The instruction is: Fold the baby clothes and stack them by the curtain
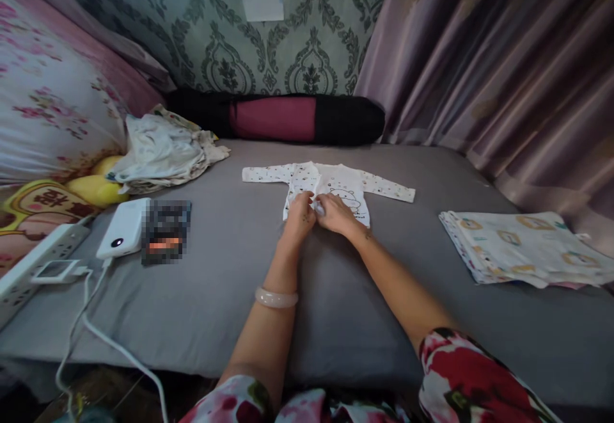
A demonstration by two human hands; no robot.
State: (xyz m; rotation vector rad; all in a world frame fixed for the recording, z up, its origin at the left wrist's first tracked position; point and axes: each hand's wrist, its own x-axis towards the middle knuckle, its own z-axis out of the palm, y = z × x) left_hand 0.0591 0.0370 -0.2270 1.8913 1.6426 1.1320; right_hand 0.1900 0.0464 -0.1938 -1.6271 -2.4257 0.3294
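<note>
A small white baby shirt [336,178] lies spread on the grey sheet, its printed sleeves stretched out to both sides and a cartoon animal on its front. My left hand [301,213] is at the lower middle of the shirt, fingers closed on the fabric near the front opening. Right beside it, my right hand [336,213] pinches the front edge of the same shirt. The fingertips of both hands nearly meet, and they partly hide the cloth between them.
Folded printed cloths [527,247] lie stacked at the right. At the left are a heap of baby clothes [165,148], a white power bank [123,228], a power strip [43,263] and cables. A black and maroon bolster [273,118] rests against the wall.
</note>
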